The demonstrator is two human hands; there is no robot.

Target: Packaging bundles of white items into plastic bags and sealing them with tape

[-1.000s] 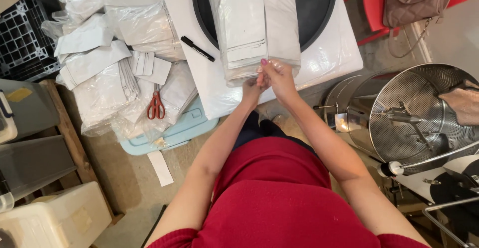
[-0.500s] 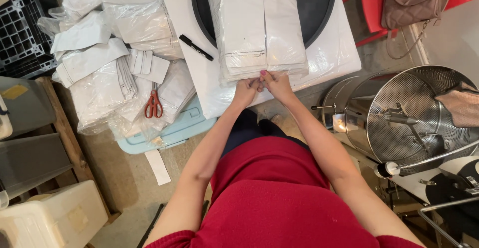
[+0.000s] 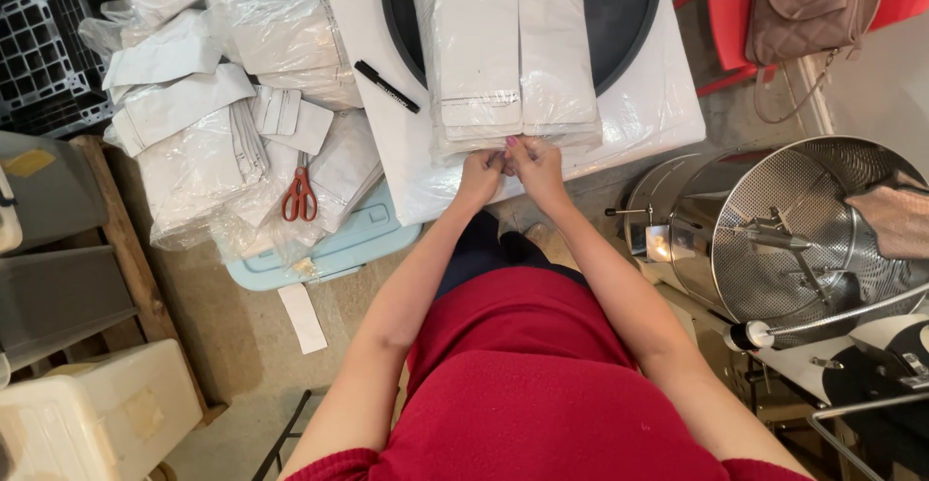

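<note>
head view: the left hand (image 3: 481,173) and right hand (image 3: 538,168) meet at the near edge of a stack of white pouches (image 3: 513,50) lying on a white tabletop (image 3: 668,104) over a dark round plate (image 3: 629,16). both hands' fingers are curled together, pinching the stack's lower edge; what exactly they pinch is too small to tell. a black marker (image 3: 386,86) lies left of the stack, red-handled scissors (image 3: 300,195) further left among bagged pouches (image 3: 208,152). a perforated metal drum (image 3: 803,229) stands to the right.
</note>
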